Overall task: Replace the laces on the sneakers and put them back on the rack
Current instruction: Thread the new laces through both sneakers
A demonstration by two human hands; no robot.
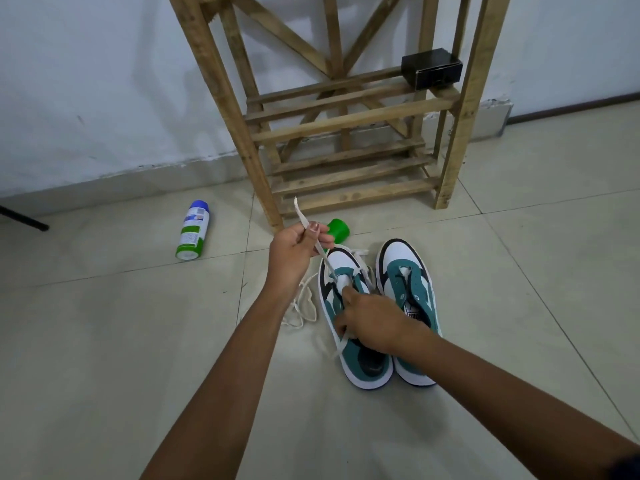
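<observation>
At frame centre, on the floor below the rack [349, 119]: left sneaker [349, 327], partly laced, right hand [372, 323] pressing its tongue, left hand [298, 251] pinching the white lace [304, 220] taut; right sneaker [408, 306] unlaced; racking outstanding.

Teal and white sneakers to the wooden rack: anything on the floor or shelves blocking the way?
A green cap lies on the floor between the teal and white sneakers and the wooden slatted rack. A black box occupies the right end of one shelf; the lower shelves look free.
</observation>
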